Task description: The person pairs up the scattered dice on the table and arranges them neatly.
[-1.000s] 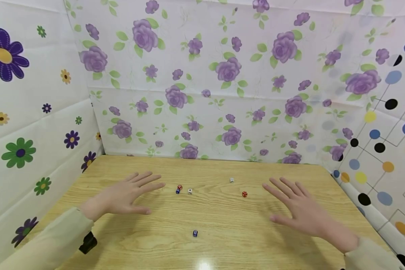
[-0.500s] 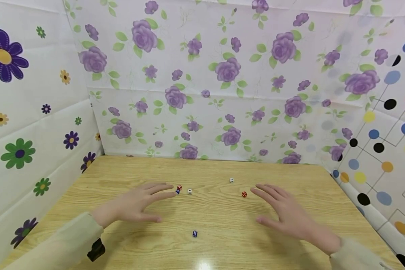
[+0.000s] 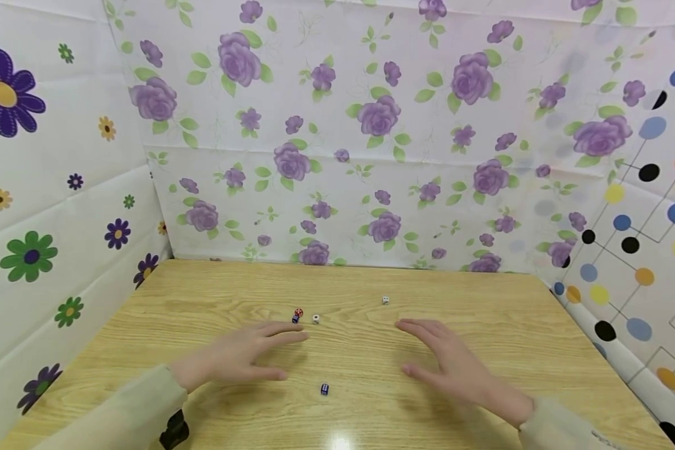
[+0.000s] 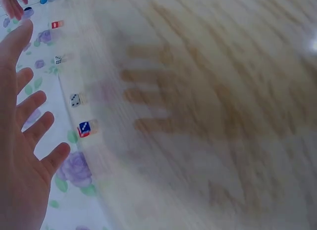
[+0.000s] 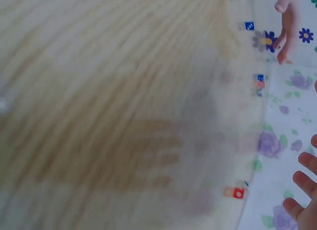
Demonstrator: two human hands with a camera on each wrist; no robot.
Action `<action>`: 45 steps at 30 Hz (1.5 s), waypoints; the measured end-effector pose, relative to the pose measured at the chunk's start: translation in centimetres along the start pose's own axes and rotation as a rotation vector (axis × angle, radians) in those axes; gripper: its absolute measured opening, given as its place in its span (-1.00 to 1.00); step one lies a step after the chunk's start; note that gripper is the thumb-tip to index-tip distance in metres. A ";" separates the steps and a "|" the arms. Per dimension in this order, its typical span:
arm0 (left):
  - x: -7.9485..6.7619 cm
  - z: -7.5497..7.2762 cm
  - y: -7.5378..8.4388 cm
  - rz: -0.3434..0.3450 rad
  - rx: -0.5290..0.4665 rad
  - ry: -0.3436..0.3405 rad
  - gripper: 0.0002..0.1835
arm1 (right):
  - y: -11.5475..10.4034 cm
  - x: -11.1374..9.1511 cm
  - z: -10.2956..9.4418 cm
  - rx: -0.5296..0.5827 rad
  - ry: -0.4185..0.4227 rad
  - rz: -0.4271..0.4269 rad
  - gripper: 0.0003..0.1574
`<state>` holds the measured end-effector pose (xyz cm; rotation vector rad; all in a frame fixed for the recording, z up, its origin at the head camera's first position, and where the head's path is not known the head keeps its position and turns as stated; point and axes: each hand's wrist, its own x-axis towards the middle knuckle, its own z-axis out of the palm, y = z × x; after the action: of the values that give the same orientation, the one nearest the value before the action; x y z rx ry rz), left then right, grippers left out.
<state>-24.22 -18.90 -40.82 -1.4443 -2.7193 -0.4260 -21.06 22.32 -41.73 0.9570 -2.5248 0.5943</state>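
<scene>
My left hand (image 3: pixel 247 355) hovers over the table with its fingers extended and holds nothing. Just beyond its fingertips sit a red die (image 3: pixel 299 312) and a blue die (image 3: pixel 295 319), close together, with a white die (image 3: pixel 316 319) to their right. My right hand (image 3: pixel 452 365), fingers also extended and free of any object, is held over the right side. Its fingers hide a second red die (image 5: pixel 238 193) from the head view; the right wrist view shows it. Another white die (image 3: pixel 385 300) lies farther back, and a second blue die (image 3: pixel 324 389) lies between the hands, nearer the front.
The wooden table (image 3: pixel 214 281) meets a rose-patterned cloth (image 3: pixel 337 187) at its back. Flowered cloth (image 3: pixel 73 250) hangs on the left and dotted cloth (image 3: pixel 641 187) on the right. A black device (image 3: pixel 174 431) is strapped under the left sleeve.
Both hands have moved inward and toward the front of the table, coming closer together. The right hand now covers the red die in the head view. The dice have stayed in place.
</scene>
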 end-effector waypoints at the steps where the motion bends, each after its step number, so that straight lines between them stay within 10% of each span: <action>1: 0.1 0.2 0.1 -0.005 -0.019 -0.003 -0.27 | -0.2 0.0 0.3 0.018 0.005 0.002 -0.14; 19: 2.4 3.4 2.0 -0.112 -0.440 0.034 -0.47 | -3.1 0.2 3.8 0.357 -0.103 0.167 -0.40; 45: 3.0 6.0 3.0 -0.136 -0.460 0.076 -0.78 | -4.7 0.7 5.6 0.508 -0.215 0.220 -0.41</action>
<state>-22.87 -13.29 -45.47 -1.2816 -2.7841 -1.1504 -19.40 15.92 -44.98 0.9476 -2.7484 1.3106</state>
